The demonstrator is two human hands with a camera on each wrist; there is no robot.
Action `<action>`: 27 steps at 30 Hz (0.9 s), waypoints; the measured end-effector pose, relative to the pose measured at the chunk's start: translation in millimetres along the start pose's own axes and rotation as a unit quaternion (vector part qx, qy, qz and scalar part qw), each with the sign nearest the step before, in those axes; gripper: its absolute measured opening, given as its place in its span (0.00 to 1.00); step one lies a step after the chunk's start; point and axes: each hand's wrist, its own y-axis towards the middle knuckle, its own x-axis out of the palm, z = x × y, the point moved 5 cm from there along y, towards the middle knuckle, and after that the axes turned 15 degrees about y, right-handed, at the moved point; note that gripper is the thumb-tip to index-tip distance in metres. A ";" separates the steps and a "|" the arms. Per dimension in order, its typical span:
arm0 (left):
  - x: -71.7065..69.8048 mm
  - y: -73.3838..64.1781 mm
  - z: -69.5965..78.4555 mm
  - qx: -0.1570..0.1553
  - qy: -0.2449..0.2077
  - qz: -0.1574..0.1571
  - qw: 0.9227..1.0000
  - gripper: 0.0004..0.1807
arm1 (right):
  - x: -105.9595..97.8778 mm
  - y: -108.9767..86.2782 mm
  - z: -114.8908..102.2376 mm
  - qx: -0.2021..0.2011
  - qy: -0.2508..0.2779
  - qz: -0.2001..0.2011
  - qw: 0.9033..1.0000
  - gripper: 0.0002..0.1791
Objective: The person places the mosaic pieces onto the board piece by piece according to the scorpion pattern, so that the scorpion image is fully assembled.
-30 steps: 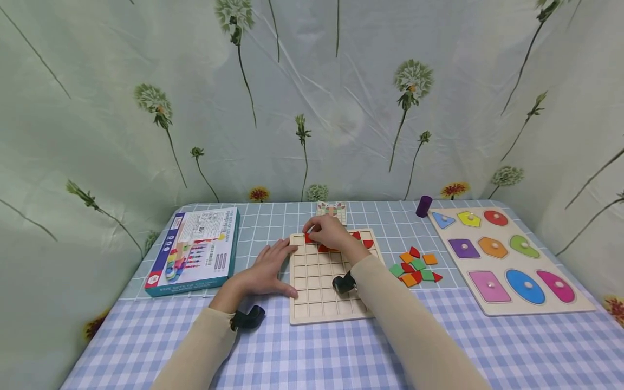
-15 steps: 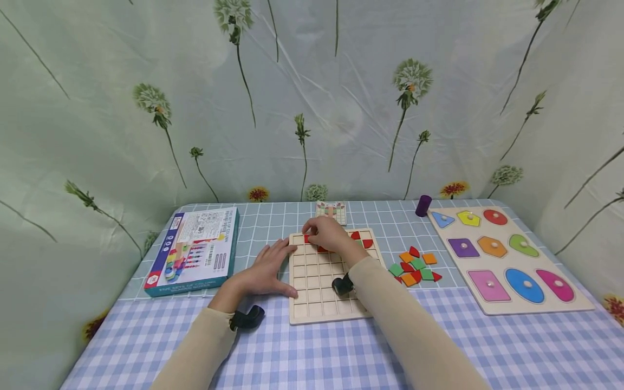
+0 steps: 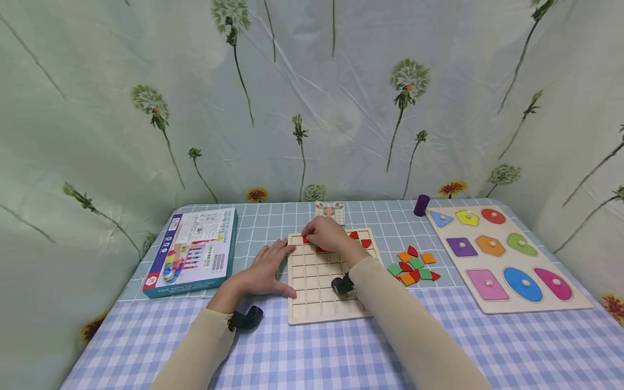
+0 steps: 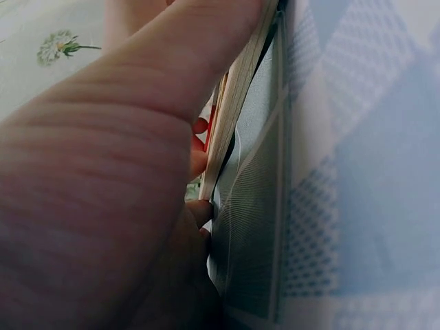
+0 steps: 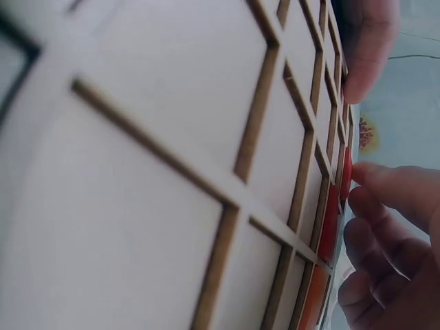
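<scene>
As before — hands at board, red piece

1) Can't tell shape of red piece at right hand, half covered in head view, edge-on in right wrist view
2) Can't see some cells of grid board behind right hand, nor lower right corner behind right sleeve
3) Can't follow right sleeve or left sleeve past bottom edge
4) Can't count loose pieces surely, overlapping
5) Can't read fine print on box or tiny pattern on card, partly covered by right hand
6) Can't see much in left wrist view, mostly blocked by left hand, cut off at left edge
7) Can't get near cells sharp in right wrist view, blurred
</scene>
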 end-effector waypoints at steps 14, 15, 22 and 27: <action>0.4 0.6 0.4 0.002 0.001 0.003 1.000 0.63 | -2.3 -7.4 -4.5 0.002 -0.011 -0.012 1.000 0.16; 0.4 0.7 0.4 0.002 0.002 0.003 1.000 0.63 | -2.8 -8.2 -5.2 -0.001 -0.012 -0.013 1.000 0.16; 0.3 0.9 -0.3 -0.003 0.004 -0.002 1.000 0.63 | -8.6 -16.8 -7.1 -0.013 0.025 -0.029 0.999 0.16; 0.6 0.7 -1.4 -0.003 0.002 -0.004 1.000 0.63 | -16.0 -24.8 -10.1 -0.040 0.038 -0.045 0.997 0.16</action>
